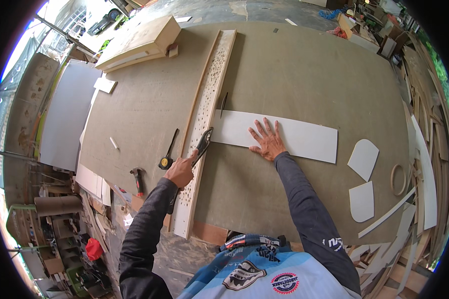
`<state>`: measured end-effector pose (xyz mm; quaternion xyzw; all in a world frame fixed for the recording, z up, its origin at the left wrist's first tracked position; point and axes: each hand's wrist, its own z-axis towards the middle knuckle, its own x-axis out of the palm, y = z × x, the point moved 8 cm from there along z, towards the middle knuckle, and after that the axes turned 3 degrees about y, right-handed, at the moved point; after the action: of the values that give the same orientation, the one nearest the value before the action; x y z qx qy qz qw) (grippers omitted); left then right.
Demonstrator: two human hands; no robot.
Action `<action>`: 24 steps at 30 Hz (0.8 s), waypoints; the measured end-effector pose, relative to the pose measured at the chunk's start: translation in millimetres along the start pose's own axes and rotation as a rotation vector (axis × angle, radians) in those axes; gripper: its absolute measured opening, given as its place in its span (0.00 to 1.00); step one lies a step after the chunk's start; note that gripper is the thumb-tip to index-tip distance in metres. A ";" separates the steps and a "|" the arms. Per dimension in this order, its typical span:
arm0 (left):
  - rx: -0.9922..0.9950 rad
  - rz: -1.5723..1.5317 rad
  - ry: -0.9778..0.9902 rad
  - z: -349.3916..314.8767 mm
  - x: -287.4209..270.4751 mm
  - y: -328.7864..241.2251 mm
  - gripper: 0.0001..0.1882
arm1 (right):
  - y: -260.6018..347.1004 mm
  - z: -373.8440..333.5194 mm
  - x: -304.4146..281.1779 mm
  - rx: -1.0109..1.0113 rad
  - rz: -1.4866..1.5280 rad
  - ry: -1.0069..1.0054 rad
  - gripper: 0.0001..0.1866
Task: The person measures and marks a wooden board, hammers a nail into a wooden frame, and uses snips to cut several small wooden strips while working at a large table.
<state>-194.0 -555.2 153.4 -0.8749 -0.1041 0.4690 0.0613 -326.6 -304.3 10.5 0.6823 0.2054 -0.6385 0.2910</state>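
Observation:
A long white panel (312, 139) lies crosswise on the large olive-brown work board, its left end by a pale wooden strip dotted with holes (212, 82). My right hand (268, 142) presses flat on the panel with its fingers spread. My left hand (180, 172) is closed around a long black hand tool (202, 142), whose exact kind I cannot make out. The tool rests over the strip, its far end close to the panel's left edge. A thin dark stick-like object (224, 103) lies by the panel's upper left corner.
Left of the strip are a tape measure (165, 162), a hammer (137, 180) and a small white stick (114, 143). A wooden box (139, 45) sits at the far left. Two rounded white pieces, one here (363, 155), and a ring (398, 179) lie right. Scrap strips crowd the right edge.

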 end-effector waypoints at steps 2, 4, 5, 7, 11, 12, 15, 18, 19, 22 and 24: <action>0.085 0.103 -0.101 4.8 4.5 9.0 0.42 | 1.1 4.1 -1.4 -0.004 -0.002 0.002 0.43; 0.094 0.137 -0.117 9.8 6.4 12.8 0.42 | -1.0 6.4 -1.5 -0.002 -0.001 -0.018 0.43; 0.058 0.119 -0.083 10.2 1.3 6.1 0.42 | -4.1 6.9 -0.9 0.002 -0.003 -0.027 0.43; -0.014 0.063 -0.013 9.9 -8.0 -4.8 0.41 | -8.7 8.3 0.8 0.003 -0.002 -0.031 0.43; 0.025 0.023 -0.047 16.5 -6.5 2.9 0.41 | -10.2 14.9 -2.0 0.000 -0.011 -0.040 0.43; 0.079 0.042 -0.101 19.5 -2.2 11.3 0.41 | -8.4 17.4 -3.6 -0.007 -0.008 -0.034 0.43; -0.041 -0.044 0.003 18.5 -14.9 -5.3 0.41 | -16.2 18.5 -1.8 -0.003 -0.010 -0.015 0.43; -0.057 -0.085 0.013 16.8 -23.3 -12.4 0.41 | -19.2 21.8 -1.6 -0.003 -0.013 -0.027 0.43; -0.087 -0.093 0.030 16.1 -25.3 -14.5 0.41 | -19.9 22.8 -1.6 -0.004 -0.016 -0.027 0.43; -0.145 -0.109 0.071 16.4 -30.6 -19.4 0.40 | -23.7 26.0 -0.3 0.010 -0.025 -0.018 0.43; -0.138 -0.106 0.084 19.5 -32.8 -21.3 0.41 | -27.3 27.8 0.9 0.018 -0.028 -0.016 0.44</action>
<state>-230.6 -542.3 173.4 -0.8892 -0.1796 0.4197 0.0298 -365.1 -302.3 5.5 0.6767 0.2070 -0.6497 0.2776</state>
